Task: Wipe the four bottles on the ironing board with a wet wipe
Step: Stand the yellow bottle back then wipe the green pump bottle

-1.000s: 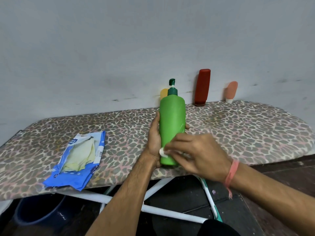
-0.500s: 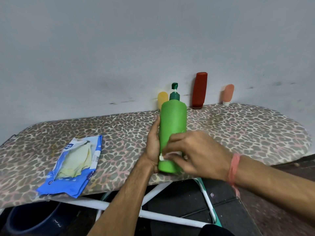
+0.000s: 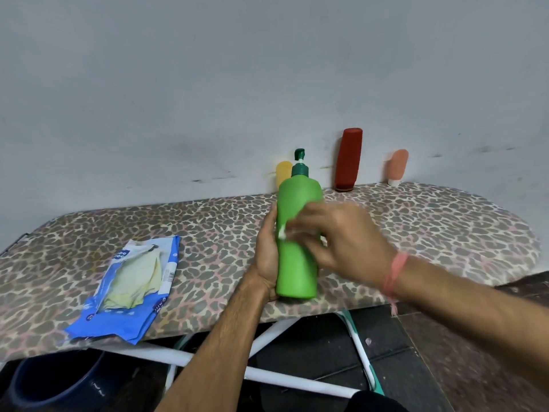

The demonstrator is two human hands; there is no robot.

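Green bottle [image 3: 297,263] upright — pump up, left hand [image 3: 267,257] behind.

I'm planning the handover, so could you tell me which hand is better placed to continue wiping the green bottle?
The right hand: it presses the wet wipe on the green bottle, while the left hand steadies it.

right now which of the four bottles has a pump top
The green bottle, held in the hands at the front of the ironing board. The yellow, red and peach ones by the wall show none.
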